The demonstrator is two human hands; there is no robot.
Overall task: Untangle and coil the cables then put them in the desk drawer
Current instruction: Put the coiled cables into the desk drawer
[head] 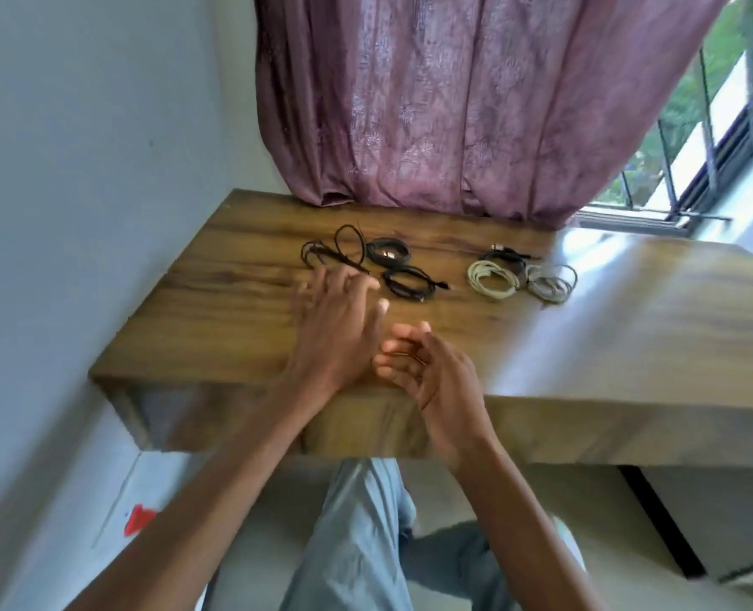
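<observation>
On the wooden desk (242,310), below the mauve curtain (454,103), a loose black cable (335,251) sprawls farthest left, with two coiled black cables (387,250) and (410,282) just right of it. The left hand (341,321) reaches flat toward the loose cable, fingers straight and slightly spread, blurred at the tips. The right hand (427,368) hovers near the desk's front edge, fingers loosely curled, gripping nothing. Farther right lie a white coil (493,280) and a grey coil (551,282), touching, and a dark cable (509,254) behind them.

We note three black cables (379,260) on counter (242,310), left group: one loose, two coiled. Right group (522,275): dark, white, grey coils, touching. Groups well apart.
</observation>
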